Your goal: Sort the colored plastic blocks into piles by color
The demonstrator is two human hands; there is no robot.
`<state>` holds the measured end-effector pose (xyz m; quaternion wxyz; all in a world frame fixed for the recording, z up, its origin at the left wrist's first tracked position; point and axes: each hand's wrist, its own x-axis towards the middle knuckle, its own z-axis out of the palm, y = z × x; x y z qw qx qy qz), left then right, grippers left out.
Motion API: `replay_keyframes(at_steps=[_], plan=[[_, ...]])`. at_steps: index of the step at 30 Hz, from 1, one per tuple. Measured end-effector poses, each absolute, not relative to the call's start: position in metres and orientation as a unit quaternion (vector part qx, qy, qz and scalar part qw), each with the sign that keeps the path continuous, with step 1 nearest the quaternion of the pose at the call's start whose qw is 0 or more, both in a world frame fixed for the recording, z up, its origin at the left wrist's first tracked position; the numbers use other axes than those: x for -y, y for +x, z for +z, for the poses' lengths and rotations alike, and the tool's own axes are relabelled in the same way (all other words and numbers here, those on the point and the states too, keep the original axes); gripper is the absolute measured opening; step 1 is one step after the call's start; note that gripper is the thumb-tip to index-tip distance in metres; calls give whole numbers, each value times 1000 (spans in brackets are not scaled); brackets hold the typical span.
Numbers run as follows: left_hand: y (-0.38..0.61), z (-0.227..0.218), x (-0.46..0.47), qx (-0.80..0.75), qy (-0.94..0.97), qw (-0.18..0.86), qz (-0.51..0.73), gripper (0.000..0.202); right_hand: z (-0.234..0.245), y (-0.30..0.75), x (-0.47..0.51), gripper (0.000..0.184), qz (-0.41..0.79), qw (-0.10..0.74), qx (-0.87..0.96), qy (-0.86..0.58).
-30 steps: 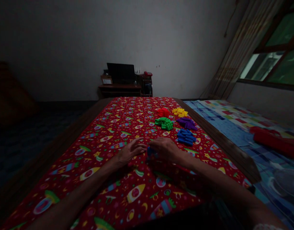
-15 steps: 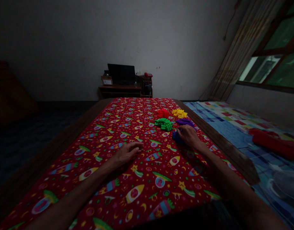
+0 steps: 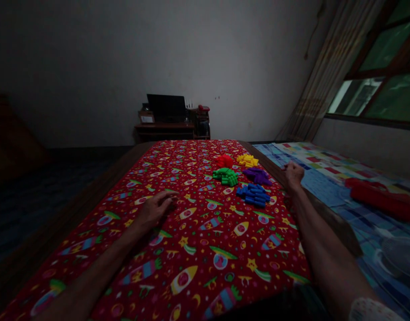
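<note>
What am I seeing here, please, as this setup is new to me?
These are a person's own bare hands, not a machine, and every picture comes from one camera worn on the head, looking forward and down. On the red patterned cloth lie five heaps of small pieces: red pile, yellow pile, green pile, purple pile and blue pile. The left hand is over the cloth, nothing visible in it. Whether the curled right hand holds anything, I cannot tell.
</note>
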<state>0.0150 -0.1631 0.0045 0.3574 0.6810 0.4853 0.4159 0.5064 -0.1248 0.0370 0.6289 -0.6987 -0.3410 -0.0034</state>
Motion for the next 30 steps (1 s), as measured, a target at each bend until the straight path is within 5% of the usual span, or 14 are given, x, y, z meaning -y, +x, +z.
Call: replay_keyframes(at_steps=[10,30], plan=[[-80,2,131,-675,382,240,583,8,-17,520,104,40,22,580,377,-722],[-84,-8,118,-666,325,228,632,29,-19,521,104,46,0,592,380,-711]])
